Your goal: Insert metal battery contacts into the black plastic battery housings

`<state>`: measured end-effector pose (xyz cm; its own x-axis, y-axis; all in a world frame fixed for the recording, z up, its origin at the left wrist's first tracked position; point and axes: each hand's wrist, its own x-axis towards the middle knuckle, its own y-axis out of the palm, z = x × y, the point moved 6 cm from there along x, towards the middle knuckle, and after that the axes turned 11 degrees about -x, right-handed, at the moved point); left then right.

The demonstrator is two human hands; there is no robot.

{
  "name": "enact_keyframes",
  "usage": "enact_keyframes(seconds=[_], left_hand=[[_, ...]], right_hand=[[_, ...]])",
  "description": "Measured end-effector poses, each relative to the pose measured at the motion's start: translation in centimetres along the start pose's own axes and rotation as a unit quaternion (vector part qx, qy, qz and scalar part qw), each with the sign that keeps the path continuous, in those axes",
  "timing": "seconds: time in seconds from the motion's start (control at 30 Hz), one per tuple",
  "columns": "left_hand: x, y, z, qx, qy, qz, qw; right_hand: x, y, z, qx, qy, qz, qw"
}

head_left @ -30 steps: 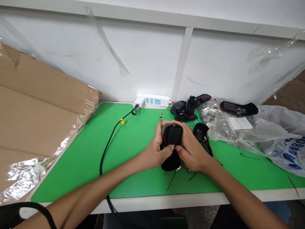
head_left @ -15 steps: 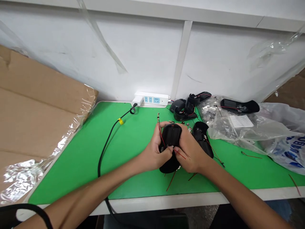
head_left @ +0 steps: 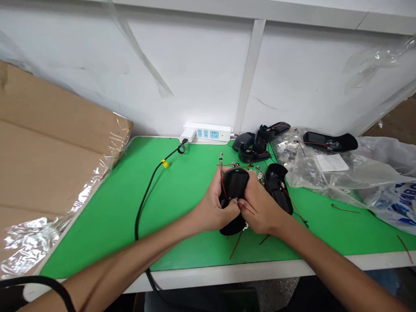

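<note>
In the head view, the white front edge of the table (head_left: 208, 277) crosses below both forearms; a black shell (head_left: 234, 184) is held over its green top, a little right of the middle and nearer the front edge than the wall (head_left: 195, 65); the left hand (head_left: 214, 208) grips the shell's left side and the right hand (head_left: 263, 210) its right side, fingers curled around behind, thumbs bent inward with their tips close together at the shell's middle; whether the thumbs pinch a small part there I cannot tell; a short red wire (head_left: 247, 209) sticks out by the right thumb.

A broad stretch of green lies left of the hands, crossed by a black cable (head_left: 139, 216) and bordered by a cardboard box (head_left: 58, 151); on the other side room is tighter, with small metal parts (head_left: 261, 177) and a second black shell (head_left: 278, 190) just beside the right hand, and a plastic bag (head_left: 305, 173) beyond; a white power strip (head_left: 211, 132) and clustered black pieces (head_left: 251, 149) line the back edge.

The held shell is dark and smooth, rounded at the top, with a recessed, ribbed-looking bed; another thin wire (head_left: 223, 182) rises from its left side to a brass-coloured tip; the cardboard is brown, creased and edged with glossy film; the bag is cloudy, crumpled and blue-printed at its right end, with a long curved shell (head_left: 329, 141) lying on it.
</note>
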<state>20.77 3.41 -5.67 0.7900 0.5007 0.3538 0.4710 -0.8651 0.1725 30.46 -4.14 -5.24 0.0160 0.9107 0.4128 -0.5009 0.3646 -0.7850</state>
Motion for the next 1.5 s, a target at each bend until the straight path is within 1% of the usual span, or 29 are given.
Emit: enact_keyframes(seconds=[0.23, 0.43, 0.53, 0.63, 0.73, 0.8, 0.87, 0.97, 1.03, 1.17, 1.23, 1.3, 1.4, 1.5], left_hand=[[0.1, 0.2, -0.3, -0.003, -0.010, -0.001, 1.000], [0.3, 0.0, 0.0, 0.005, -0.036, -0.012, 0.999], [0.5, -0.2, 0.1, 0.021, -0.040, -0.010, 0.999], [0.7, -0.4, -0.2, 0.041, -0.037, -0.001, 0.998], [0.7, -0.4, -0.9, 0.074, -0.006, 0.014, 0.997], [0.7, -0.4, -1.3, 0.094, 0.012, 0.024, 0.995], [0.6, -0.6, -1.4, 0.111, 0.032, 0.026, 0.993], [0.5, -1.3, -1.9, 0.144, 0.085, 0.011, 0.986], [0.5, -1.5, -2.3, 0.174, 0.108, 0.020, 0.979], [0.4, -0.9, -2.4, 0.244, 0.106, 0.093, 0.959], [0.3, -0.6, -2.5, 0.277, 0.116, 0.109, 0.948], [0.4, -0.4, -2.3, 0.300, 0.119, 0.117, 0.939], [0.8, -0.4, -2.1, 0.303, 0.125, 0.119, 0.937], [1.1, -0.8, -2.3, 0.285, 0.160, 0.102, 0.940]], right_hand=[[0.0, 0.1, 0.0, 0.015, -0.006, -0.010, 1.000], [-0.2, 0.4, -0.6, 0.022, 0.021, 0.010, 0.999], [0.0, 0.2, -0.5, 0.012, 0.021, 0.016, 1.000], [0.5, -0.5, -0.1, -0.007, 0.010, 0.024, 1.000], [1.0, -1.6, 0.6, -0.013, -0.018, 0.021, 1.000], [1.1, -2.5, 0.9, -0.010, -0.037, 0.006, 0.999], [0.9, -3.2, 0.9, -0.006, -0.036, -0.027, 0.999], [0.6, -3.9, 0.2, 0.017, 0.016, -0.087, 0.996], [0.5, -3.7, -0.3, 0.060, 0.066, -0.099, 0.991], [0.7, -2.7, -1.5, 0.157, 0.150, -0.093, 0.972], [0.8, -2.4, -2.1, 0.194, 0.179, -0.086, 0.961], [0.9, -2.1, -2.5, 0.240, 0.198, -0.073, 0.948], [0.9, -1.9, -2.8, 0.313, 0.228, -0.056, 0.920], [0.7, -1.4, -3.1, 0.360, 0.257, -0.052, 0.895]])
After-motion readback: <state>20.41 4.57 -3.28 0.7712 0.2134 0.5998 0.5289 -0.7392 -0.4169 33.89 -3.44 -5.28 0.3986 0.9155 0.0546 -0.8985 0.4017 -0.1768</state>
